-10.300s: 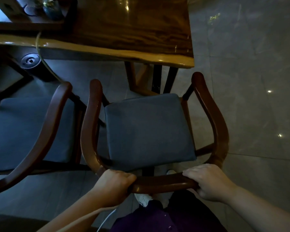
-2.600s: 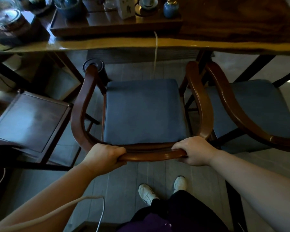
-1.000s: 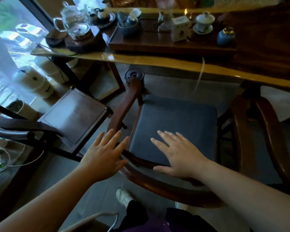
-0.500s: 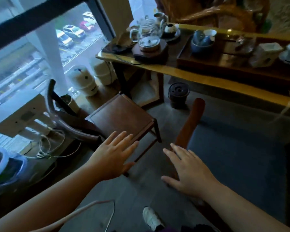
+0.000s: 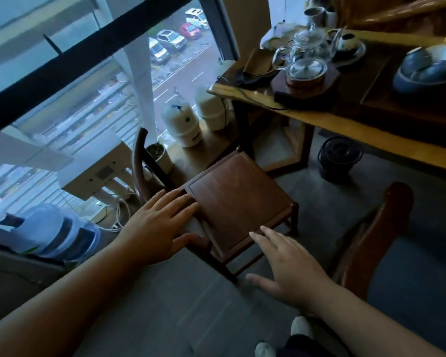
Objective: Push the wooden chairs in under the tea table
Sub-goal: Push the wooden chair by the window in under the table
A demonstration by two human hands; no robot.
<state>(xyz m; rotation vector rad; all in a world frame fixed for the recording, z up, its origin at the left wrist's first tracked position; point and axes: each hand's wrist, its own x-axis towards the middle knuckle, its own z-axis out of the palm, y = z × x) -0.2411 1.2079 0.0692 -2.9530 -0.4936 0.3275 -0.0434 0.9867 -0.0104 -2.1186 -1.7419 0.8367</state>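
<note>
A bare wooden chair with a flat brown seat stands out from the end of the tea table, near the window. Its curved back rail rises at the left. My left hand hovers open over the seat's near left corner, fingers spread. My right hand is open too, just in front of the seat's near edge. Neither hand grips anything. At the right, a chair with a blue cushion and a brown armrest stands by the table's long edge.
On the table are a glass teapot, a blue bowl and a dark tray. Below it stands a black bucket. White tanks, a plant pot and cables lie along the window.
My view has swung left from the cushioned chair to the bare wooden chair. Both hands let go of the cushioned chair's back and now reach, open, toward the bare seat.
</note>
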